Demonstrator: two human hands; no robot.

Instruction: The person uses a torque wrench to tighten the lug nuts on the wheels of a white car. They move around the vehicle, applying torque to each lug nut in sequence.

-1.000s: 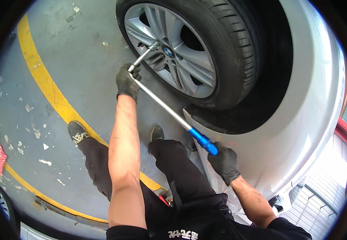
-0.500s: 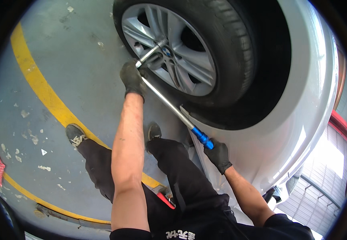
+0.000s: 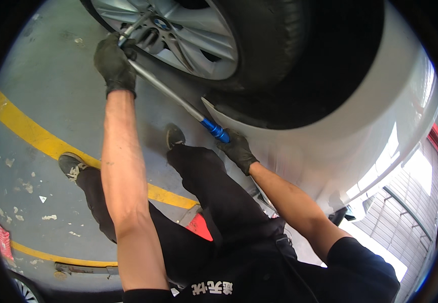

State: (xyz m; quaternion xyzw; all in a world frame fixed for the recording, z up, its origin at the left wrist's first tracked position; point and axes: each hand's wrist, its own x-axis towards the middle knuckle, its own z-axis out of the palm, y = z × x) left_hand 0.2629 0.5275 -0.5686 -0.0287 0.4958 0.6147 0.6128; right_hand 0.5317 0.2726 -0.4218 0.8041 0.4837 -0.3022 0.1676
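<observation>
A long torque wrench [image 3: 166, 91] with a silver shaft and a blue handle [image 3: 215, 130] slants down and right from the wheel [image 3: 209, 38]. My left hand [image 3: 113, 63], in a dark glove, is closed round the wrench's head. From there an extension bar [image 3: 137, 29] runs to the wheel's hub area beside the center cap [image 3: 160, 23]. The bar's far tip is too small to make out. My right hand [image 3: 238, 151], also gloved, is closed at the end of the blue handle, near the car's body panel.
The wheel sits in the arch of a silver car [image 3: 330, 146] on my right. A yellow line [image 3: 32, 129] crosses the grey floor [image 3: 42, 171] at my feet. Something red [image 3: 200, 227] shows between my legs. A red packet [image 3: 4, 242] lies at far left.
The view has shifted, so wheel, wrench and hands now appear further up and left. Both hands keep their hold, and the wrench's angle to the wheel looks nearly the same.
</observation>
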